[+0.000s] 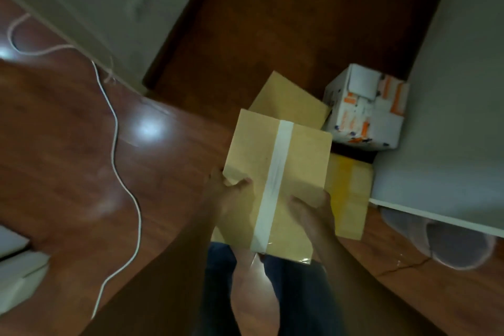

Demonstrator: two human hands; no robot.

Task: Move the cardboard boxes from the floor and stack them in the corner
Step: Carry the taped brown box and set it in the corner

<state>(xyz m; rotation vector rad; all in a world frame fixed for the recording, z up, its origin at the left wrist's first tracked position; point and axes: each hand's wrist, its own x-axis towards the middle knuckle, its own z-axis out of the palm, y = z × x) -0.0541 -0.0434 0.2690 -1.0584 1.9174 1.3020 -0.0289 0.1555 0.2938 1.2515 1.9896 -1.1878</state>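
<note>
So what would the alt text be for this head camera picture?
Two hands, left and right, hold a brown cardboard box sealed with a white tape strip above a wooden floor. Beyond it sit more brown boxes and a white printed box by a wall; a white cable trails left.

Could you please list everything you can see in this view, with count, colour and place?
Taped brown cardboard box: one, tan with white tape strip, held up at centre.
Plain brown cardboard boxes: two, tan; one behind the held box, one with yellowish tape to its right.
White printed carton: one, white with orange marks, by the right wall.
White cable: one, trailing across the reddish wooden floor.
Grey slippers: apparently a pair, lower right.
Hands: left, right, gripping the held box's near end.
</note>
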